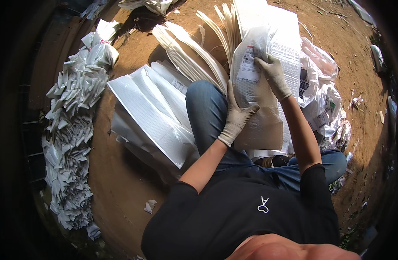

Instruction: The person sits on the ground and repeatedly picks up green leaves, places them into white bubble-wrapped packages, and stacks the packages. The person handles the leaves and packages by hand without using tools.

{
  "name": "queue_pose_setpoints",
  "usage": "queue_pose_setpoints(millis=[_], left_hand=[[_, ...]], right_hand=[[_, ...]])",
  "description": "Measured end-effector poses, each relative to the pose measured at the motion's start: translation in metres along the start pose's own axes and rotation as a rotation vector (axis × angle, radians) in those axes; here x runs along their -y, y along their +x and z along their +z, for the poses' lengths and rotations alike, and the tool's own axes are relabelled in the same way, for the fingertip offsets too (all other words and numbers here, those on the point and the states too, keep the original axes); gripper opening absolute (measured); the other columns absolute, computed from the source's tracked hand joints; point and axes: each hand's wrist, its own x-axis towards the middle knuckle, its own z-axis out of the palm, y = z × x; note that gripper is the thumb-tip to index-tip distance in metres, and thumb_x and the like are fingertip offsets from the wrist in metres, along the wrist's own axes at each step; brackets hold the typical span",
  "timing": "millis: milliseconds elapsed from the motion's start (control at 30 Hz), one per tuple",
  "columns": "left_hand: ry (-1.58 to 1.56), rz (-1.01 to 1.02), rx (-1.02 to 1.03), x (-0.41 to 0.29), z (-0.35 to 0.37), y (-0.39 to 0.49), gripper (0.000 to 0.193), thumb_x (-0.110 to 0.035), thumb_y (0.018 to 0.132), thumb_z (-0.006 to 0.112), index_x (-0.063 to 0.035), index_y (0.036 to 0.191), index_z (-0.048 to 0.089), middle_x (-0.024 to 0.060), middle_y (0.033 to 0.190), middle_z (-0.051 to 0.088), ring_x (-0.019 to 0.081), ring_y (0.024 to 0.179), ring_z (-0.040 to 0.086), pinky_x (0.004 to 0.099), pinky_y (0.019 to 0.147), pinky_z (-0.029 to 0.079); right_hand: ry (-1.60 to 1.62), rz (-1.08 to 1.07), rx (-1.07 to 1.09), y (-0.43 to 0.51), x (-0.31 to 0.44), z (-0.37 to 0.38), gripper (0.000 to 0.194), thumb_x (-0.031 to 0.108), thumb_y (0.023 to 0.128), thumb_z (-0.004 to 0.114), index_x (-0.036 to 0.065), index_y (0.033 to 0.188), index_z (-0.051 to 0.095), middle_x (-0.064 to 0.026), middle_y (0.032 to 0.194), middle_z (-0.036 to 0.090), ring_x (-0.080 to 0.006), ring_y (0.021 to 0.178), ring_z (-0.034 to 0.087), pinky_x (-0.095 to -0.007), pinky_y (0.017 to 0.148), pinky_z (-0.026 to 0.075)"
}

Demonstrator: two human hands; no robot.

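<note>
A translucent white bubble mailer (267,104) lies in front of me over my lap, with a printed shipping label (250,66) on its upper part. My left hand (237,118), in a pale knit work glove, holds the mailer's left side; its thumb spreads across the front and its fingers run along the edge. Higher up, my gloved right hand (275,73) grips the mailer beside the label, fingertips at the label's right edge. Beneath it are larger white bubble-wrap sheets or mailers (285,35). What the fingers do behind the plastic is hidden.
Flattened bubble mailers (153,110) lie left of my knee. Strapped bundles of folded white sheets (189,52) stand ahead. Crumpled white plastic bags (319,81) sit at the right. A long pile of folded white pieces (72,139) lines the left side of the dirt ground (117,185).
</note>
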Motion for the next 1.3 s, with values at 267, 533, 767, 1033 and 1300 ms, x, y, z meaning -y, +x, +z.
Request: queue_pose_setpoints(millis=[267,533,767,1033,1300], left_hand=[[-0.332,0.063,-0.331,-0.061,-0.104,-0.018,0.095,0.015,0.083,0.064,-0.005,0.158,0.009,0.015,0.154,0.03,0.024,0.136,0.039,0.033,0.113,0.036],[-0.052,-0.147,-0.793,0.078,-0.227,-0.027,0.089,0.011,0.079,0.065,-0.0008,0.155,0.021,0.0194,0.154,0.036,0.0298,0.137,0.041,0.0329,0.112,0.036],[0.768,-0.428,-0.896,0.166,-0.217,-0.045,0.087,-0.008,0.082,0.058,-0.0239,0.158,0.018,0.0256,0.155,0.028,0.0407,0.132,0.048,0.0457,0.102,0.048],[0.937,-0.625,-0.794,0.139,-0.198,-0.042,0.078,-0.017,0.084,0.061,-0.0184,0.155,0.029,0.0218,0.158,0.025,0.0392,0.137,0.041,0.0456,0.113,0.036],[1.417,-0.399,-0.102,0.134,-0.2,-0.056,0.038,-0.029,0.084,0.062,-0.0136,0.119,0.069,0.0169,0.152,0.04,0.0351,0.145,0.027,0.0579,0.118,0.016]], right_hand=[[-0.214,-0.336,0.382,-0.041,0.113,0.103,0.063,0.035,0.094,0.067,0.005,0.145,0.045,-0.0184,0.118,0.067,-0.0253,0.105,0.067,-0.0369,0.093,0.051],[-0.295,-0.303,0.33,-0.101,0.086,0.071,0.033,0.01,0.096,0.062,0.005,0.129,0.063,-0.0121,0.115,0.069,-0.0178,0.1,0.068,-0.03,0.086,0.053],[-0.775,-0.353,-0.04,-0.126,-0.033,-0.064,0.038,0.011,0.095,0.063,0.007,0.132,0.06,-0.014,0.132,0.06,-0.0275,0.119,0.059,-0.0371,0.1,0.047],[-0.863,0.276,-0.212,-0.136,-0.165,-0.175,0.1,0.057,0.083,0.072,-0.002,0.152,0.03,-0.0272,0.152,0.038,-0.0396,0.14,0.039,-0.0412,0.115,0.031],[-0.498,0.372,-0.261,-0.128,-0.213,-0.151,0.107,0.045,0.083,0.078,-0.006,0.154,0.017,-0.0254,0.158,0.027,-0.0311,0.147,0.028,-0.0347,0.119,0.023]])
